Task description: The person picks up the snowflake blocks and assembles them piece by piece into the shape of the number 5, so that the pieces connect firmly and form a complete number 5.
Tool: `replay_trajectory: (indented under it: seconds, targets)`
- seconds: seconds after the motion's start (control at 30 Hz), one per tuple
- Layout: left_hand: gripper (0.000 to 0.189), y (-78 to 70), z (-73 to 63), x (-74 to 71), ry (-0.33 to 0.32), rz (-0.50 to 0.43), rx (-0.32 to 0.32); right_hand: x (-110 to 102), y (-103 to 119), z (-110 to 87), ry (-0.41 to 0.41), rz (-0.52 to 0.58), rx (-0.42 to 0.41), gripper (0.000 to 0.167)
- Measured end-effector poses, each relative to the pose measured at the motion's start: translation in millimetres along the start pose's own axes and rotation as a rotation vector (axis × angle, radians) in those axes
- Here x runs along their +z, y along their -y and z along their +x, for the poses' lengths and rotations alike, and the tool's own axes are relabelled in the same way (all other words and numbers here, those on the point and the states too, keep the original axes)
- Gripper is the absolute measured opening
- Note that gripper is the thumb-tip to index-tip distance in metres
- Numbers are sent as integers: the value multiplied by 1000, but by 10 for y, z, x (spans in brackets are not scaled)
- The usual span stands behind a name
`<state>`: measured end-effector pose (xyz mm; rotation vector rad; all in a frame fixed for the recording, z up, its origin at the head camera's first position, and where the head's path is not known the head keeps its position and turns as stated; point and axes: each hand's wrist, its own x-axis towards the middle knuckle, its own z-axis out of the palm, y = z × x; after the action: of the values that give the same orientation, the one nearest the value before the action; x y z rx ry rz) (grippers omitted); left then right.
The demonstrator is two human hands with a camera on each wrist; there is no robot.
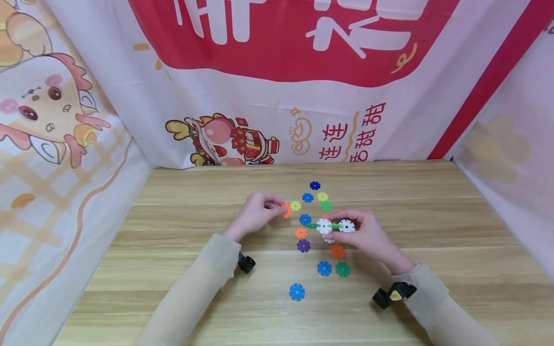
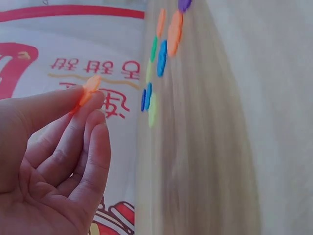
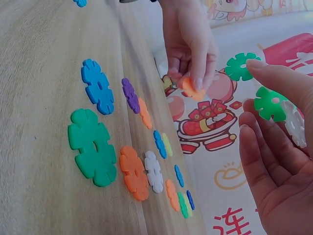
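Observation:
My left hand (image 1: 254,215) pinches an orange notched plastic disc (image 2: 91,93) between thumb and fingers, raised off the table. In the head view that disc overlaps the edge of a yellow disc (image 1: 295,205) lying on the table. Across from it, my right hand (image 1: 368,234) holds a small build of green and white snowflake discs slotted together. One of its green discs (image 3: 239,67) sticks out past the thumb, while another green disc (image 3: 270,104) and a white disc (image 3: 294,125) sit between thumb and fingers.
Loose discs lie spread over the wooden table (image 1: 173,269): a purple disc (image 1: 303,245), an orange disc (image 1: 337,251), a green disc (image 1: 343,269), a lone blue disc (image 1: 296,291) nearest me, and several others farther back. A printed cloth (image 1: 259,96) hangs behind the table.

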<state>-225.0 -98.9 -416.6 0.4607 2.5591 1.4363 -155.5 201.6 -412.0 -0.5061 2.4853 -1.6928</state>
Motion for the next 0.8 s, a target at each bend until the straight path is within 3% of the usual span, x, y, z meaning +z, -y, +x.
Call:
replay_trajectory:
  seconds: [0.4, 0.8]
  targets:
    - [6, -77, -225, 109, 4, -118, 32, 9, -6, 0, -5, 8, -7, 34]
    - [9, -268, -397, 192, 43, -230, 66, 36, -45, 3, -4, -8, 14, 33]
